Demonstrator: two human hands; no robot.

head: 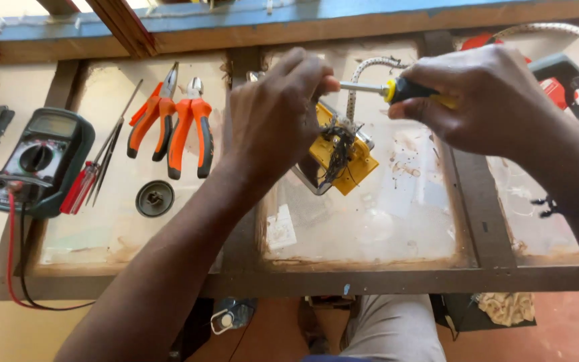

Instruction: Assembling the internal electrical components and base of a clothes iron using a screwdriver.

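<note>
Nearest: grey trouser leg (393, 328) under the counter's (370, 278) wooden front rail; glass panels in a wood frame make up the top.

Left hand (276, 114) grip closed over the top of a yellow electrical part (343, 157), which sits at the counter's middle panel with a tangle of dark wires (336, 144) on its face and a braided cord (363, 74) running up from it. Fingertips pinch at the screwdriver shaft.

Right hand (490, 100) grip wrapped fully round the black-and-yellow handle of the screwdriver (390, 89), shaft horizontal, tip pointing left into the left hand's fingers, just above the yellow part.

Left panel: round dark knob (155, 198), red-handled small screwdriver (82, 188), multimeter (38, 161) with red and black leads hanging off the front edge, two orange-handled pliers (172, 127) lying side by side.

Far right: red and grey power tool (571, 87), partly behind the right hand.
</note>
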